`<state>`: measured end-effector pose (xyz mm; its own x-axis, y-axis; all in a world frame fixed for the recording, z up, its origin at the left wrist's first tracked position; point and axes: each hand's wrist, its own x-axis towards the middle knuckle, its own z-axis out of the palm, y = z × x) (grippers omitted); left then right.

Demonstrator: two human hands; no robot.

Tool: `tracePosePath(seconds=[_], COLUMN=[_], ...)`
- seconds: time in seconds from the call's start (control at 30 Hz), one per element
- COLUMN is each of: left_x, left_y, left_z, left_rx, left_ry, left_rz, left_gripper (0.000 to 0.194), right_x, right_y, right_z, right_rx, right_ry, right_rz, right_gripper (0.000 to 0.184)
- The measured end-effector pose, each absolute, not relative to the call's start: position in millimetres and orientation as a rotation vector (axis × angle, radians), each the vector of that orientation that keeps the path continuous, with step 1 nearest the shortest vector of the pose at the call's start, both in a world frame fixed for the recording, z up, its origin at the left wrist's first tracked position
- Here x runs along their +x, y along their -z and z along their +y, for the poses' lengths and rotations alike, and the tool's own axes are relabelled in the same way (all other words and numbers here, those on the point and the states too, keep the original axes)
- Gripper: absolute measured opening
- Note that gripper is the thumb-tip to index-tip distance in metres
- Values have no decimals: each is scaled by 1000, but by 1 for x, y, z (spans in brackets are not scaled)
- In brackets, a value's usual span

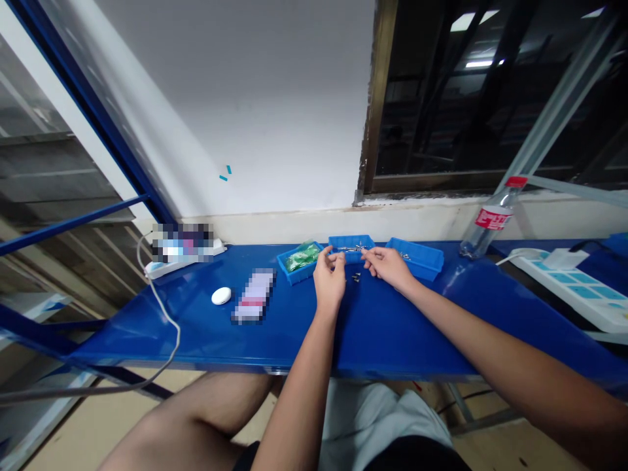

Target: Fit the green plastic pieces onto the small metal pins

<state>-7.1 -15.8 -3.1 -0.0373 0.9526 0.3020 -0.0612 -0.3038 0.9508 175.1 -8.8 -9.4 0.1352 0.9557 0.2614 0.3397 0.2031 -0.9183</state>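
Observation:
My left hand (330, 278) is at the front left of the middle blue bin (350, 239), its thumb and fingers curled together. Anything in that pinch is too small to tell. On the other side, my right hand (388, 267) is closed at the fingertips by the bin's right front; what they hold, if anything, I cannot make out. Shiny metal pieces (349, 249) show between the hands at the middle bin. A few small dark screws (356, 278) lie on the blue table between my wrists.
A blue bin with a green plastic bag (303, 256) stands left, another blue bin (426, 257) right. Further left lie a blurred flat item (255, 296) and a white oval object (221, 296). A plastic bottle (493, 219) and a power strip (579, 288) are at the right.

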Motion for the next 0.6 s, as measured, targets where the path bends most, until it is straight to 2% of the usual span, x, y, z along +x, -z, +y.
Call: tracePosePath(seconds=[0.13,0.23,0.6], left_x=[-8,-9,-8], left_y=[5,3,3], left_z=[-14,-15,-15], left_rx=[1395,1392,1411], left_ry=[-1507,-1515,-1495], left_rz=[1050,1049,1072], left_gripper=[41,36,34], right_x=[171,167,173], right_y=[9,12,20], right_z=[-25,-34,-29], right_rx=[-1256,-1088,-1058], right_ry=[-373,-237,-191], right_rz=[-1794,-2096,-2201], right_gripper=[26,13,16])
